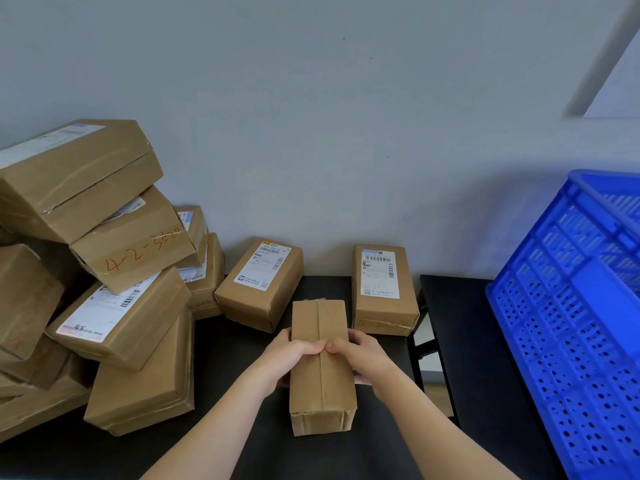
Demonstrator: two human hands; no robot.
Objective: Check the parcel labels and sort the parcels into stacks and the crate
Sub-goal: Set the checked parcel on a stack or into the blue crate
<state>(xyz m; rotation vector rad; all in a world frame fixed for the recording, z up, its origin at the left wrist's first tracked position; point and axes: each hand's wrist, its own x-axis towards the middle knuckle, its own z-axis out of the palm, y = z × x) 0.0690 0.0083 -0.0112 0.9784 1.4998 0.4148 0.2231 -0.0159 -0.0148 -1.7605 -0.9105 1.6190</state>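
I hold a brown cardboard parcel (322, 375) lengthwise over the black table (242, 445); its taped seam faces up and no label shows. My left hand (289, 358) grips its left side and my right hand (363, 358) grips its right side, thumbs meeting on top. Two labelled parcels lie behind it near the wall: one angled (259, 284), one straight (382, 289). A blue perforated crate (571, 323) stands at the right.
A loose heap of several brown parcels (97, 271) fills the left side, one marked in red handwriting (138, 244). A second black table (478, 358) carries the crate, with a narrow gap (427, 362) between the tables. A plain wall closes the back.
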